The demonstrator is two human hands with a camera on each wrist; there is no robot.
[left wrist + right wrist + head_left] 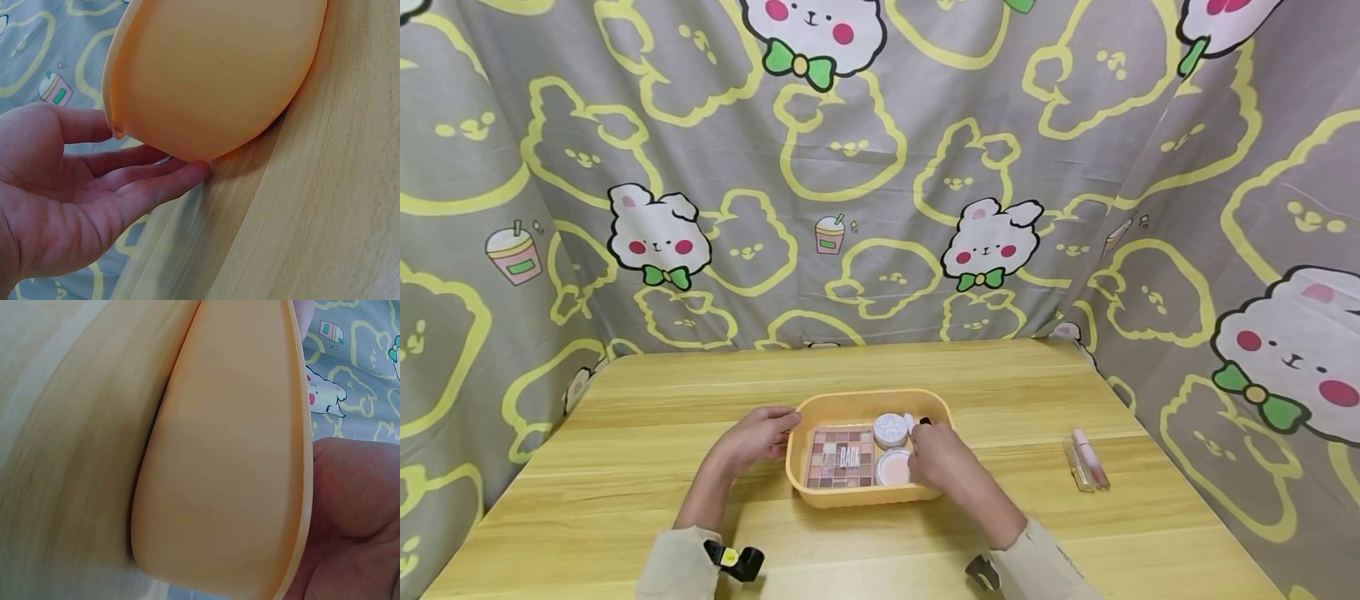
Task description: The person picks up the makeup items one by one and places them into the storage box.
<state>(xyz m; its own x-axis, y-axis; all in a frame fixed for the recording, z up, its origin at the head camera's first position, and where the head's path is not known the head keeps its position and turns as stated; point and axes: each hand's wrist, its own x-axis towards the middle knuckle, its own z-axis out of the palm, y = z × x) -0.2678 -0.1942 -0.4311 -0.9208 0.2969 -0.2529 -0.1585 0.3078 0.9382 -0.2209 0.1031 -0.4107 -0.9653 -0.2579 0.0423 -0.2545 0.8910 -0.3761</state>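
Note:
An orange plastic basket (820,497) sits on the table. Inside it, an eyeshadow palette (841,462) lies at the left, beside a round white case with a star (891,428) and a round pale-pink compact (893,468). My left hand (758,435) holds the basket's left end, with the thumb at the rim and fingers along the outer wall (225,81). My right hand (942,457) reaches over the right rim into the basket. A small white piece (910,422) and a black piece (926,422) show by its fingers. Its fingertips are hidden, so any hold is unclear.
Two lip gloss tubes (1086,460) lie side by side at the right of the wooden table (692,392). A grey curtain (872,217) printed with rabbits surrounds the far edge and sides. Black straps (737,560) are around my wrists.

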